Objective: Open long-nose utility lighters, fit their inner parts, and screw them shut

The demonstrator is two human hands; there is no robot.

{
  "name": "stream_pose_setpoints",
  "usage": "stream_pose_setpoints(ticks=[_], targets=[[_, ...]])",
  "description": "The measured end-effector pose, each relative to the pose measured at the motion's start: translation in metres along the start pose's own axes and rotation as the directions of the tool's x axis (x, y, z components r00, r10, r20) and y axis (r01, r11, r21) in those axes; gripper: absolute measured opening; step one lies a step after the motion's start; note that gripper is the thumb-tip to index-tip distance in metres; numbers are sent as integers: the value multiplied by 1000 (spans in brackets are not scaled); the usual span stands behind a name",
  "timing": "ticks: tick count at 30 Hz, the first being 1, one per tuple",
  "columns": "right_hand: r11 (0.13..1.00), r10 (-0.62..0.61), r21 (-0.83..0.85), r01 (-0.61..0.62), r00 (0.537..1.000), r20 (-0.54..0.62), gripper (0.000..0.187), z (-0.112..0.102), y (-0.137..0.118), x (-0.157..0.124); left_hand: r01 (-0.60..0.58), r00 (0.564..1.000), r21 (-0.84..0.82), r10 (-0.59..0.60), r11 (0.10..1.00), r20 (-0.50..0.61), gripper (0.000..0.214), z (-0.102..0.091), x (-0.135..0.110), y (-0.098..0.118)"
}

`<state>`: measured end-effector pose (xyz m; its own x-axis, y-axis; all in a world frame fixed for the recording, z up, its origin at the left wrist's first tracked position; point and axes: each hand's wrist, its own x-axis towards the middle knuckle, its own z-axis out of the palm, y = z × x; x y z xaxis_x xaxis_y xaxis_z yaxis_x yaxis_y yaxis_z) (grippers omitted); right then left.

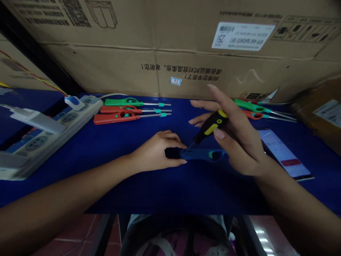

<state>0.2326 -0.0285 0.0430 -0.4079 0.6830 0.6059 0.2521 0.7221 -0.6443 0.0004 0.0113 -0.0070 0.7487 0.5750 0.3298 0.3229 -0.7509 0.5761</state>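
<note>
A blue long-nosed lighter (197, 154) lies crosswise on the blue table in front of me. My left hand (157, 152) pinches its left end between thumb and fingers; a dark patch there is hard to make out. In my right hand (237, 137) is a black and yellow screwdriver (206, 129), tilted, its handle resting between thumb and palm while several fingers stretch out. The screwdriver's thin tip touches or nearly touches the lighter near the left fingertips. The lighter's right end is hidden behind my right hand.
Left of centre lie a green lighter (119, 102) and two red lighters (114, 118). More lighters (246, 105) and a lit phone (286, 153) are at right. A power strip (50, 142) with plugs stands left. Cardboard boxes (119, 65) wall the back.
</note>
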Motion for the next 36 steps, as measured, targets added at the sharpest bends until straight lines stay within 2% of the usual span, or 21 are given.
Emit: stream_pose_setpoints(ticks=[1,3,5,7,9,11,13,16,18,19,23,26,30,34,36], targets=[[998,12,56,-13,1000,20,61,1,0,0,-2,1000,1,2,1000,0,29,0,0,0],[998,-9,60,10,1000,-23,61,2,2,1,-9,1000,10,9,1000,-4,29,0,0,-1],[996,-70,-57,63,990,-119,59,3,3,0,-21,1000,18,21,1000,-15,29,1,-1,-2],[983,-104,-169,77,982,-156,59,3,3,-1,-27,999,22,28,999,-19,29,1,-1,-1],[988,-53,-146,38,994,-101,61,2,1,-2,-21,1000,24,21,1000,-7,29,0,-1,-1],[999,16,-28,-17,1000,-23,63,2,-2,-2,-15,1000,23,14,1000,8,28,0,-1,0],[999,16,32,-16,1000,-13,61,3,-3,-1,-13,1000,29,12,1000,7,28,0,-1,0],[989,-71,-133,58,993,-99,54,2,-2,2,-14,1000,42,14,999,1,28,0,-1,0],[961,-112,-265,79,988,-111,54,0,-1,4,-13,1000,47,13,999,5,28,0,-1,0],[959,-107,-273,76,989,-103,55,-1,0,4,-14,1000,46,14,999,6,28,0,-1,0],[1000,-15,-5,14,999,-43,57,-2,0,3,-19,1000,37,19,999,2,27,-1,-1,0],[997,-27,66,30,999,-39,57,0,0,2,-19,1000,40,19,999,6,28,0,-1,0],[999,-46,-10,45,997,-60,58,3,0,4,-8,1000,59,6,998,26,30,2,-1,1],[975,-129,-202,94,977,-170,49,7,-1,4,1,1000,73,-1,997,8,30,3,-1,3],[966,-136,-242,90,974,-181,47,8,-3,3,-1,1000,72,1,997,3,29,3,-1,3]])
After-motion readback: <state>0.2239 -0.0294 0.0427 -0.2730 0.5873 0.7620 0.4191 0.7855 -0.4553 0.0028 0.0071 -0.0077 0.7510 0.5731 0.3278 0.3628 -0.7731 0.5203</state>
